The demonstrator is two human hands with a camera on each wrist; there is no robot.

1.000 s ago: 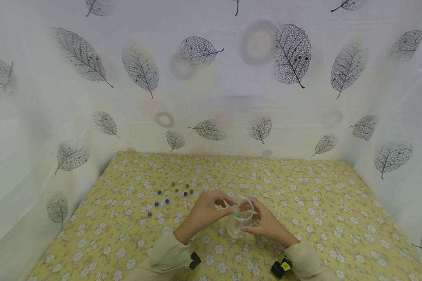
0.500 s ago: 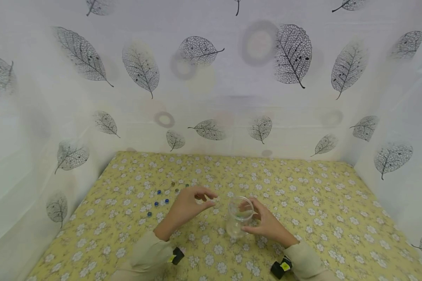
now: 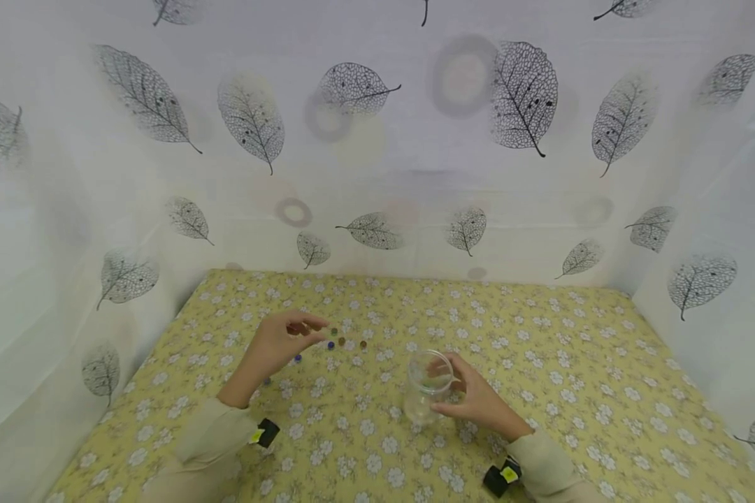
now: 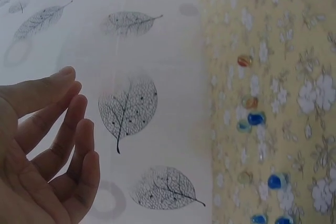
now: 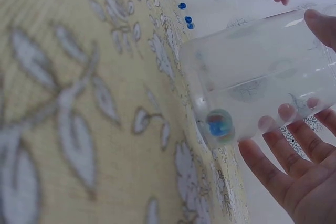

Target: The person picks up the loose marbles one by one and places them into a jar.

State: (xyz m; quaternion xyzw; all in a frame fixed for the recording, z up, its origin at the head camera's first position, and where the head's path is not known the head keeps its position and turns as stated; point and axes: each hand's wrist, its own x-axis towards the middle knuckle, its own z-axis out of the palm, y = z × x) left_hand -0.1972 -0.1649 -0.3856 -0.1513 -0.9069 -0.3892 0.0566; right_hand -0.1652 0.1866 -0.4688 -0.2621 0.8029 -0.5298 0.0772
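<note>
A clear jar stands on the cloth, and my right hand grips its right side. In the right wrist view the fingers and thumb bend round the jar wall. Glass marbles, one of them a blue and red marble, lie at the bottom of the jar. My left hand hovers over the marbles at the left, its fingers loosely bent with nothing between them. Near its fingertips lie a blue marble, a green marble and a brown marble. The left hand and forearm hide some marbles.
A yellow flowered cloth covers the table. White sheeting with printed leaves hangs at the back and both sides. Further marbles lie left of the jar, such as a blue marble. A black wrist device sits by the right sleeve.
My left hand has left the jar's mouth and moved left, over the loose marbles. A brown marble nearer the jar, earlier mostly hidden by it, now shows. My right hand still holds the jar in place.
</note>
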